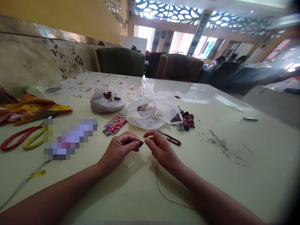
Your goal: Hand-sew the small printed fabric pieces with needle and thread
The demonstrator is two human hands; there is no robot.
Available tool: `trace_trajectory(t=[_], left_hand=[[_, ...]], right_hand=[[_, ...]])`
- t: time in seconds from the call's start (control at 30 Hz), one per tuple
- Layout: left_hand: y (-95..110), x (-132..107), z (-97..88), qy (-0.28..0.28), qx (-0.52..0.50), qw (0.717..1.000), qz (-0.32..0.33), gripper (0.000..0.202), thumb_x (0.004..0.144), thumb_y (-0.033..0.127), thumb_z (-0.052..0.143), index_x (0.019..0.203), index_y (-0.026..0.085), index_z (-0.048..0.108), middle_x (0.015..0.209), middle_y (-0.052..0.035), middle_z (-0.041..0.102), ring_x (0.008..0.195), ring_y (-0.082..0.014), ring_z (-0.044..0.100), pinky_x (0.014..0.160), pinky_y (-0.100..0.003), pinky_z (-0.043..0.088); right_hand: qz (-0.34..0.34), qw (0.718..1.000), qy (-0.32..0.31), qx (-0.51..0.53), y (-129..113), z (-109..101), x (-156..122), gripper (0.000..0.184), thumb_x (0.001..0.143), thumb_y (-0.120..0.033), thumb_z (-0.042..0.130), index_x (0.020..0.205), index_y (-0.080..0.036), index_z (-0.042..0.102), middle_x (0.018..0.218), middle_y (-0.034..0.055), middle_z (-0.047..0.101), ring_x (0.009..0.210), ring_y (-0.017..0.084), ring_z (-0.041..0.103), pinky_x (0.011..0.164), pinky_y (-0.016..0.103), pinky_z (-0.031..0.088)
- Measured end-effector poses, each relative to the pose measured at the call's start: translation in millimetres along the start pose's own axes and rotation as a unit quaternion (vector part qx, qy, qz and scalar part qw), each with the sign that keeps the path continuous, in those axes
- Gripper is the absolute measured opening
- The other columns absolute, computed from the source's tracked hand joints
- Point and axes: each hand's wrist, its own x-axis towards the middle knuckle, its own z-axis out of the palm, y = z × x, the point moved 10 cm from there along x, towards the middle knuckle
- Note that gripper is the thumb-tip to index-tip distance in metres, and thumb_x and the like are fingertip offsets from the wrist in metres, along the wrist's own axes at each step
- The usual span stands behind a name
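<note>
Left hand (119, 149) pinching dark scrap (138, 143), right hand (160, 150) just beside with fingers narrow, hold unclear, thread (161, 191) trailing below, snips (172, 139) behind.

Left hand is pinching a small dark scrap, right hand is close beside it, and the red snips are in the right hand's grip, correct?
Not quite. In the head view the red snips lie on the table just beyond the right hand, not in its grip. The rest stands: the left hand pinches a small dark scrap.
</note>
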Motion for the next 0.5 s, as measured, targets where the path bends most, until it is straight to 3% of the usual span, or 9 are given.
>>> trace_trajectory(t=[0.1,0.27,0.5], left_hand=[[-1.3,0.3,-3.4,0.019,-0.009,1.000,-0.009,0.019,0.073,0.033,0.078,0.078,0.016,0.074,0.085,-0.0025,0.065,0.071,-0.0147,0.066,0.069,-0.030,0.060],[0.8,0.6,-7.6,0.034,0.007,0.999,-0.003,0.019,0.074,0.034,0.077,0.078,0.016,0.074,0.085,-0.0018,0.064,0.071,-0.0134,0.064,0.068,-0.029,0.060],[-2.8,0.2,-10.8,0.038,0.011,0.999,-0.005,0.017,0.078,0.034,0.074,0.081,0.017,0.073,0.086,-0.0016,0.064,0.074,-0.0135,0.064,0.069,-0.027,0.060]], right_hand=[[-0.011,0.999,0.035,-0.004,-3.4,-10.3,0.3,0.016,0.097,-0.034,0.045,0.090,-0.021,0.051,0.065,-0.0046,0.044,0.059,0.011,0.042,0.058,0.024,0.036],[-0.102,0.987,0.052,-0.113,-29.1,-15.3,-0.6,0.017,0.090,-0.018,0.057,0.072,-0.018,0.058,0.076,0.0009,0.052,0.074,0.014,0.051,0.068,0.026,0.039],[-0.108,0.983,0.055,-0.141,-30.8,-12.4,-3.5,0.012,0.087,-0.015,0.062,0.077,-0.019,0.068,0.074,0.0012,0.056,0.074,0.014,0.054,0.067,0.026,0.040]])
